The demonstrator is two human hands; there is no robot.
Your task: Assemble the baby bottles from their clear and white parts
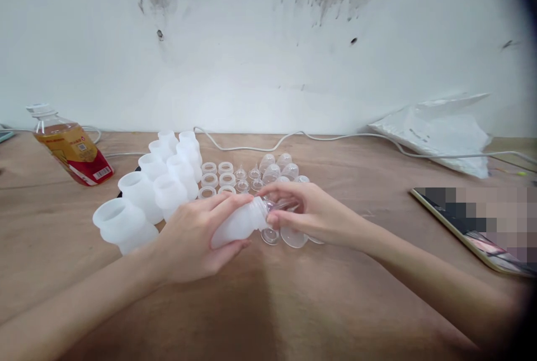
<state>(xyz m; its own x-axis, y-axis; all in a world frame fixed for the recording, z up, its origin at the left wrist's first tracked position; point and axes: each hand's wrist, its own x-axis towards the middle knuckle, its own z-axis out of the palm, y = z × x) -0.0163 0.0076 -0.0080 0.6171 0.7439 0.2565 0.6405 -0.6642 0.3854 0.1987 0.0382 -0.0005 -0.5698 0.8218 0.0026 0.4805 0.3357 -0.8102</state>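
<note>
My left hand (205, 232) is wrapped round a translucent white baby bottle (239, 225), tilted with its mouth to the right. At that mouth my right hand (306, 212) pinches a clear bottle nipple (272, 206), partly hidden by the fingers. Left of my hands stand two rows of white baby bottles (140, 190) with open tops. Several white collar rings (208, 179) lie behind my left hand. Beside the rings sit clear nipples (242, 186), and clear domed caps (272, 173) are grouped behind and beneath my right hand.
A drink bottle (71, 145) with a yellow and red label leans at the left. A white cable (293, 134) runs along the wall. At the back right lies a plastic bag (436, 126). A phone-like flat object (474, 238), partly pixelated, rests on the wooden table (235, 316) at the right.
</note>
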